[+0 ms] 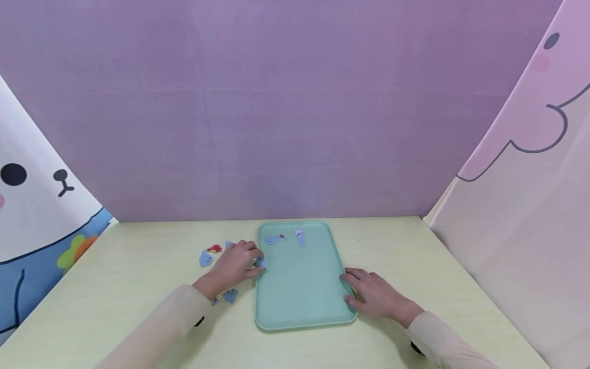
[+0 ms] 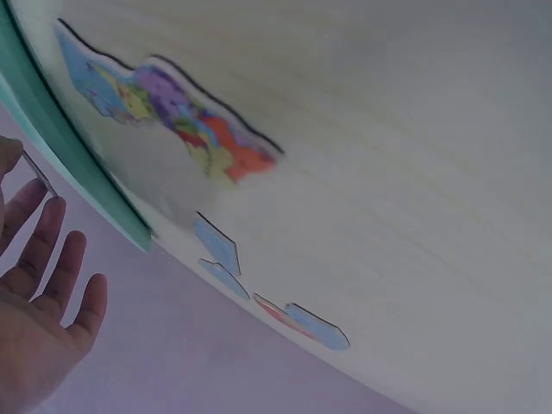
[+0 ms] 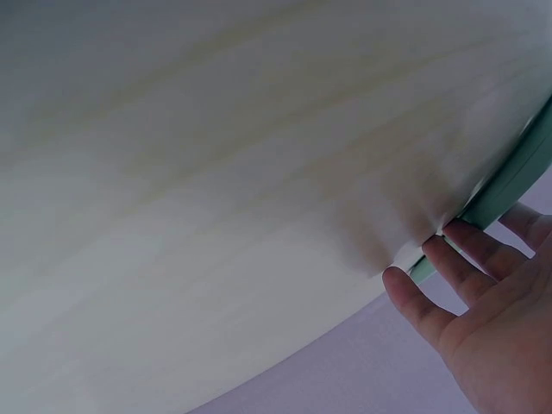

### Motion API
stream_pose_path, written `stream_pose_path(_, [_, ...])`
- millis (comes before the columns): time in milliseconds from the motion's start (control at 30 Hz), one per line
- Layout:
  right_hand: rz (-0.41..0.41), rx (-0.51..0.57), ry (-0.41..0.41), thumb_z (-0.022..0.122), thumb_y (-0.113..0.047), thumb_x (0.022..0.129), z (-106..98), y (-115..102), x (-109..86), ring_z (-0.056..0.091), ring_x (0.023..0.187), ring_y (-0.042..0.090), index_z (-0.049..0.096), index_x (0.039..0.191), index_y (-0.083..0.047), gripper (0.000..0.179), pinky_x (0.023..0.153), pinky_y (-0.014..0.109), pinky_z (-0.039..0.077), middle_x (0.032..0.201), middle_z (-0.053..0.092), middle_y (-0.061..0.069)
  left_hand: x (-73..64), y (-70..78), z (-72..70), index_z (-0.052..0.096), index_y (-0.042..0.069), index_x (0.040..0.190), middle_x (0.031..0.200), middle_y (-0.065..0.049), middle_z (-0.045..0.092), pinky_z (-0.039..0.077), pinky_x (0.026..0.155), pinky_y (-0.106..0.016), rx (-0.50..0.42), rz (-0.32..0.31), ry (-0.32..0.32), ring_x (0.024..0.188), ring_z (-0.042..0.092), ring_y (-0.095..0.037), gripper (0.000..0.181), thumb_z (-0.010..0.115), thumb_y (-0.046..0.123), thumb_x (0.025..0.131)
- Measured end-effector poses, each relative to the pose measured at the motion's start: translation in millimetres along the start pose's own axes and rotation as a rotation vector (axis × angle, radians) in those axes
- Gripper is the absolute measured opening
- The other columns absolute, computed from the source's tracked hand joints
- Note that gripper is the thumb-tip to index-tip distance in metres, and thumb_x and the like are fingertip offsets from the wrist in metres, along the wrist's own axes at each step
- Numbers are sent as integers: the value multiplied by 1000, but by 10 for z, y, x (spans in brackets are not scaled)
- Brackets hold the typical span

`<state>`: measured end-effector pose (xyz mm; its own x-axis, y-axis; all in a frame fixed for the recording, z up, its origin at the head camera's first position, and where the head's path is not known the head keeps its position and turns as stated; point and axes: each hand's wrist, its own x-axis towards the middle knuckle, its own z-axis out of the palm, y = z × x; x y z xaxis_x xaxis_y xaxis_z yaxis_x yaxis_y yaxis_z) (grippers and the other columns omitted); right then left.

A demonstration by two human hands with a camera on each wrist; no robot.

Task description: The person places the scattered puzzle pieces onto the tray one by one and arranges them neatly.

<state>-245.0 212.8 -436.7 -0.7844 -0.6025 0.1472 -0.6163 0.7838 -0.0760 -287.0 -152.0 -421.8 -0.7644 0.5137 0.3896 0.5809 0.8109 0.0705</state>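
Observation:
My left hand (image 1: 235,264) pinches a light-blue puzzle piece (image 1: 260,263) between thumb and fingers, over the left rim of the green tray (image 1: 304,292). Only the thin edge of that held piece (image 2: 39,175) shows in the left wrist view. Two flat pieces lie at the tray's far end: a blue one with a red spot (image 1: 275,239) and a pale blue one (image 1: 300,238). At the tray's right edge my right hand (image 1: 375,294) rests with relaxed fingers, touching the rim. Its fingertips (image 3: 398,278) reach down by the table in the right wrist view.
Left of the tray lie more puzzle pieces: a red one (image 1: 214,249), a blue one (image 1: 205,259), another partly behind the left hand, and colourful ones (image 2: 164,99) near the left wrist. A purple backdrop (image 1: 295,128) rises along the table's (image 1: 152,256) far edge.

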Motion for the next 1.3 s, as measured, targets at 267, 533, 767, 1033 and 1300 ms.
stream_pose_path(267, [-8,4,10,55,-33,87,-7,-6,0,48,119,29,50,125,-9,45,87,47,44,130,50,12,154,57,87,69,18,92,92,3,59,41,68,-31,-10,-38,-28,82,50,-15,22,70,35,78])
stream_pose_path(533, [-16,3,13,55,-32,88,-8,-7,1,49,119,29,51,125,-8,45,86,47,45,130,50,13,293,83,147,69,17,92,91,0,58,42,71,-37,-15,-80,-48,82,50,-19,21,69,33,79])
stream_pose_path(767, [-29,0,20,55,-32,88,-9,-16,-3,50,117,30,51,124,-7,44,84,48,46,128,51,14,389,85,185,68,16,91,90,0,58,44,73,-40,11,-113,-69,82,50,-20,21,70,33,79])
stream_pose_path(1033, [-33,-12,34,56,-33,87,5,-5,-5,50,117,30,51,124,-7,45,83,47,46,128,51,14,463,76,237,68,16,93,95,-1,60,44,81,-45,30,-168,-108,87,52,-22,21,69,33,79])
stream_pose_path(1300, [-30,-14,23,55,-32,87,-13,-27,-2,50,117,30,51,124,-7,45,83,47,46,128,51,14,478,70,276,68,15,95,93,-2,60,44,82,-46,25,-189,-132,87,53,-22,24,68,34,80])
